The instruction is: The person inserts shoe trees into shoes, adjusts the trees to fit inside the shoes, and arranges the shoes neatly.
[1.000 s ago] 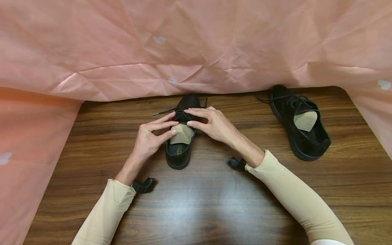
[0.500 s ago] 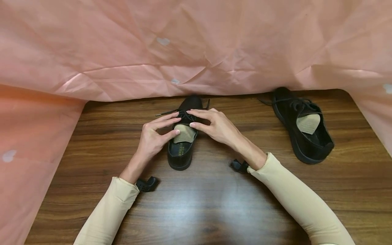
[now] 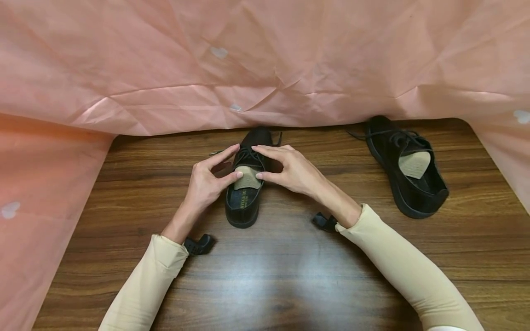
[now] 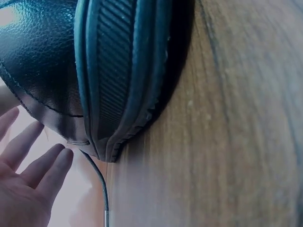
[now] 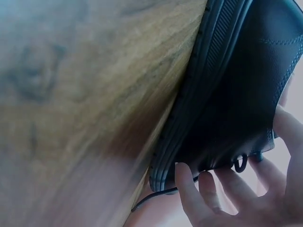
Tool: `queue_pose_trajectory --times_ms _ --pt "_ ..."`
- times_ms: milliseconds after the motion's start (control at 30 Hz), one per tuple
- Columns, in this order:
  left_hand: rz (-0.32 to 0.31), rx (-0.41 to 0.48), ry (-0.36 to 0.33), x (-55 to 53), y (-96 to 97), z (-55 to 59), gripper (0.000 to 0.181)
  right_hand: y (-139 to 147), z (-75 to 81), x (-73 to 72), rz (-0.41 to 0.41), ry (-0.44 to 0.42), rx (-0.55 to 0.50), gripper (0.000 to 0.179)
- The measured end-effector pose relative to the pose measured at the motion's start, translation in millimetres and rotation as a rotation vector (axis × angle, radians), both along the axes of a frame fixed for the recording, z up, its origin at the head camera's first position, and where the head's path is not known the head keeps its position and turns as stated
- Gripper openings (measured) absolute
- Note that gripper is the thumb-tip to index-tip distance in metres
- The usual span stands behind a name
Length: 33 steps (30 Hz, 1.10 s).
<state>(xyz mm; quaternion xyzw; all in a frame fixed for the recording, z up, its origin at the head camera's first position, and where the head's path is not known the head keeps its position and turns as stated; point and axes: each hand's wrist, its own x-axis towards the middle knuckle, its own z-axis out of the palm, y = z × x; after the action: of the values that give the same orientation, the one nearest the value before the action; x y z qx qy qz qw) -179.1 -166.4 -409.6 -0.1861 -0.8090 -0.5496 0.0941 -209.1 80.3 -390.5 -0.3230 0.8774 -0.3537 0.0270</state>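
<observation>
A black lace-up shoe point(image 3: 242, 215) stands on the wooden table, toe toward the pink cloth. Its beige tongue point(image 3: 250, 178) shows in the opening above the insole. My left hand point(image 3: 202, 181) straddles the shoe's left side, thumb at the tongue's edge and index finger by the laces point(image 3: 250, 154). From the right, my right hand point(image 3: 293, 172) grips the upper with its thumb at the tongue and fingers by the laces. In the right wrist view, fingertips touch the side of the shoe point(image 5: 222, 109). The left wrist view shows the fingers point(image 4: 56, 177) beside the shoe.
A second black lace-up shoe point(image 3: 422, 200) stands at the far right of the table, angled, its own beige tongue showing. Pink cloth point(image 3: 265, 59) hangs behind and along both sides. Small black wrist mounts point(image 3: 200, 245) sit under both cream sleeves.
My left index finger has moved up toward the laces, its other fingers dropping along the shoe's side. The right thumb has slid down onto the tongue's edge. The shoe stays in place.
</observation>
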Motion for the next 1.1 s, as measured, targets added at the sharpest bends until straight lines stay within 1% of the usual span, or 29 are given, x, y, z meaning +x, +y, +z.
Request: queue_pose_trajectory --times_ms 100,267,333,433,500,567,600,667,733,833,900,1000,1100 --pt "0.004 0.022 -0.036 -0.3 0.9 0.1 0.058 -1 0.2 2.3 0.000 0.000 0.021 0.071" --pt "0.034 0.014 -0.066 -0.6 2.5 3.1 0.055 -2 -0.3 3.9 0.004 -0.003 0.030 0.074" --pt "0.036 0.007 -0.081 1.4 4.4 7.6 0.055 -2 -0.4 4.2 -0.001 -0.006 0.033 0.074" --pt "0.027 -0.004 -0.108 6.6 8.5 19.3 0.055 -2 -0.4 4.5 -0.012 -0.007 0.041 0.076" --pt "0.023 -0.020 -0.125 7.9 9.3 23.3 0.055 -1 -0.4 5.0 -0.024 -0.011 0.047 0.078" --pt "0.015 -0.019 -0.133 6.1 7.4 20.5 0.055 -1 -0.6 6.0 -0.042 -0.030 0.056 0.081" --pt "0.012 -0.017 -0.139 4.2 5.6 17.2 0.056 -1 -0.7 6.5 -0.051 -0.044 0.058 0.082" --pt "0.002 -0.007 -0.152 0.1 2.0 9.0 0.057 -1 -0.4 7.3 -0.069 -0.095 0.064 0.085" --pt "-0.002 0.006 -0.166 -2.6 0.8 3.9 0.058 -1 0.4 7.8 -0.086 -0.152 0.069 0.087" --pt "0.003 0.010 -0.168 -3.9 1.6 2.4 0.059 -2 1.7 7.7 -0.099 -0.220 0.070 0.089" --pt "0.008 0.011 -0.163 -4.4 2.6 2.0 0.059 -2 1.8 7.6 -0.104 -0.248 0.072 0.090" --pt "0.019 0.010 -0.150 -5.5 3.1 1.4 0.058 -1 1.6 7.6 -0.094 -0.272 0.068 0.089" --pt "0.034 -0.015 -0.122 -6.3 3.2 1.1 0.056 -1 1.5 7.6 -0.087 -0.283 0.070 0.090"
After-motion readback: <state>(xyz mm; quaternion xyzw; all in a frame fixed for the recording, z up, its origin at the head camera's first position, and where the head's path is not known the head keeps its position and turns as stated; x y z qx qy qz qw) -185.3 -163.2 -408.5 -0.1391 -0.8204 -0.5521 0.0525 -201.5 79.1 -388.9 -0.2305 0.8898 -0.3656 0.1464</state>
